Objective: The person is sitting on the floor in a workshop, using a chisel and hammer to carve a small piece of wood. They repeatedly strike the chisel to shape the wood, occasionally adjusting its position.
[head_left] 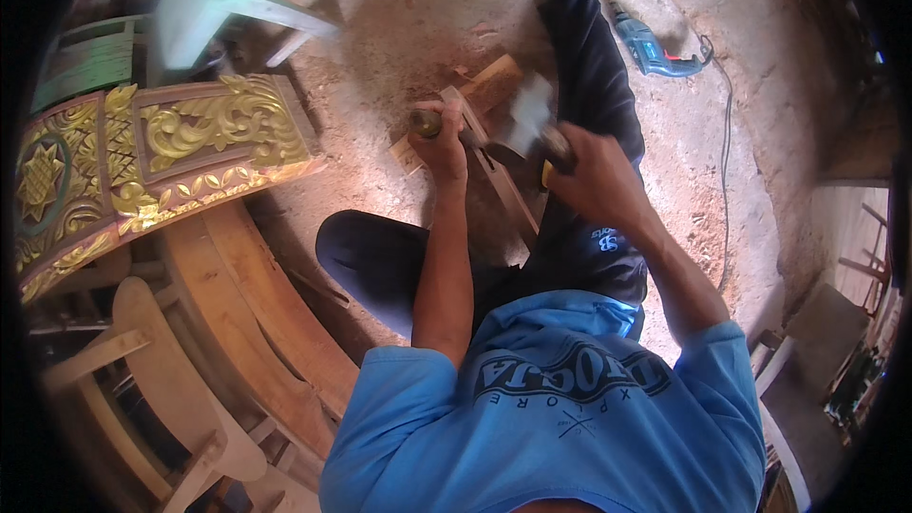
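Note:
Between my legs, a narrow wooden piece with a long slot (503, 185) slants over a thicker wooden block (494, 81) on the floor. My left hand (446, 147) is closed around what looks like a chisel (425, 123); its round handle end sticks out to the left, and dark metal shows on the other side by the slotted piece. My right hand (598, 176) grips a dark-handled tool (559, 150) just to the right of the wood. A pale grey shape beside that handle is smeared by motion, so its kind is unclear.
A blue power drill (655, 49) lies at the far right, its cord trailing over the dusty floor. To the left stand a carved panel with gold ornament (218, 128), curved wooden boards (252, 294) and chair parts (180, 380). A pale green stool (204, 5) is behind them.

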`<state>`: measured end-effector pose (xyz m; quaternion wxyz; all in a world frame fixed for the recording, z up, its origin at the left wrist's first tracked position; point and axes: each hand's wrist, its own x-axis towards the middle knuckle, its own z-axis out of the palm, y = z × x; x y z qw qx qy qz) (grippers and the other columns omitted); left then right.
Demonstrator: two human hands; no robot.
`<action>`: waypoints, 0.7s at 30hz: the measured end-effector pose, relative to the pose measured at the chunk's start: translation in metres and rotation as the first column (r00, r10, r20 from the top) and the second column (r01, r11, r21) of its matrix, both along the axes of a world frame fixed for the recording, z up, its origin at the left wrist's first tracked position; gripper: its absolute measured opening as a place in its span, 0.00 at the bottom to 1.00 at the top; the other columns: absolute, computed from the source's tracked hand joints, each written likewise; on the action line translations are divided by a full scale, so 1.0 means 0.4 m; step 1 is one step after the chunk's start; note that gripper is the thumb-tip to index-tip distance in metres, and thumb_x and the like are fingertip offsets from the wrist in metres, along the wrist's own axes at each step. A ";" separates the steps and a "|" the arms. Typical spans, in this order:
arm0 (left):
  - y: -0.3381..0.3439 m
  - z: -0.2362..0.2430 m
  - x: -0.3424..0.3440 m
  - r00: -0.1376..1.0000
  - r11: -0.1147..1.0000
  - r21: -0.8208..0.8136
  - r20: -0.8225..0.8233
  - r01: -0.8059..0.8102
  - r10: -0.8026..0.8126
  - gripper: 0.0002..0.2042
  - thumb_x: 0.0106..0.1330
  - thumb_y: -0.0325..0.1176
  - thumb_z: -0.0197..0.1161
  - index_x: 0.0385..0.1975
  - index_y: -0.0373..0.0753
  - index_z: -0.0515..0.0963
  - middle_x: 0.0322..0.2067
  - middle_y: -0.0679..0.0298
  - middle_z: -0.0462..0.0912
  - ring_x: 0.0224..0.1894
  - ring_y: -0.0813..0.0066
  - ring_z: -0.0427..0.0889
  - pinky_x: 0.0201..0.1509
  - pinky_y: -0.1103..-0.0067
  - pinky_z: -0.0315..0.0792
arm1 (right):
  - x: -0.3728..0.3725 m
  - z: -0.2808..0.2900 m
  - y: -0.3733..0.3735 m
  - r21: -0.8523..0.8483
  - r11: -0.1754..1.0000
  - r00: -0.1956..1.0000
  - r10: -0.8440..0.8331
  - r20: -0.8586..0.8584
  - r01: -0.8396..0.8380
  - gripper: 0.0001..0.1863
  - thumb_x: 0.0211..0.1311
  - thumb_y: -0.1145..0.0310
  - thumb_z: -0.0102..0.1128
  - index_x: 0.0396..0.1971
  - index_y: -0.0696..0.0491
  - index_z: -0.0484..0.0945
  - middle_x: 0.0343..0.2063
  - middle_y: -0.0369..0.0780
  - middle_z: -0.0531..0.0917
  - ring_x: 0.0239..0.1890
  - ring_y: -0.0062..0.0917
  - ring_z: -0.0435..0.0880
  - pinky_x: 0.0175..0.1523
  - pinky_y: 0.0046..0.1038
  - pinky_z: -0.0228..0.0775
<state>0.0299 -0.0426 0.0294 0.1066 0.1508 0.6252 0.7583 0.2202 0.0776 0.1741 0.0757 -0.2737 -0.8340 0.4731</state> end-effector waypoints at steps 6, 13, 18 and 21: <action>0.009 -0.012 0.014 0.996 1.000 -0.020 -0.086 0.018 -0.020 0.14 0.65 0.34 0.68 0.46 0.34 0.77 0.42 0.66 0.81 0.44 0.76 0.80 0.48 0.77 0.75 | -0.160 0.199 0.020 0.167 0.975 0.940 0.190 -0.283 -0.147 0.16 0.53 0.72 0.69 0.43 0.56 0.79 0.27 0.49 0.84 0.29 0.43 0.86 0.38 0.36 0.77; -0.015 -0.075 0.015 0.995 0.984 -0.156 -0.016 0.090 -0.094 0.21 0.63 0.31 0.68 0.54 0.33 0.74 0.51 0.61 0.80 0.52 0.71 0.79 0.57 0.73 0.74 | -0.218 0.059 -0.021 0.281 0.932 0.970 0.241 -0.013 -0.228 0.17 0.53 0.66 0.68 0.42 0.56 0.78 0.28 0.51 0.85 0.35 0.49 0.87 0.41 0.46 0.78; -0.019 -0.085 0.017 1.000 0.999 -0.019 0.007 -0.030 0.030 0.17 0.61 0.26 0.64 0.50 0.31 0.79 0.45 0.58 0.85 0.45 0.67 0.83 0.53 0.72 0.77 | -0.246 0.083 -0.016 0.326 0.886 0.942 0.287 0.176 -0.331 0.13 0.50 0.66 0.66 0.34 0.58 0.81 0.26 0.52 0.85 0.32 0.48 0.88 0.40 0.46 0.80; -0.005 -0.078 0.012 0.959 0.994 -0.109 -0.284 -0.017 -0.015 0.23 0.60 0.26 0.67 0.56 0.31 0.74 0.51 0.58 0.82 0.49 0.69 0.81 0.56 0.73 0.75 | -0.239 0.208 -0.009 0.328 0.900 0.943 0.326 -0.069 -0.287 0.17 0.51 0.66 0.67 0.41 0.55 0.81 0.28 0.51 0.85 0.34 0.47 0.86 0.42 0.45 0.78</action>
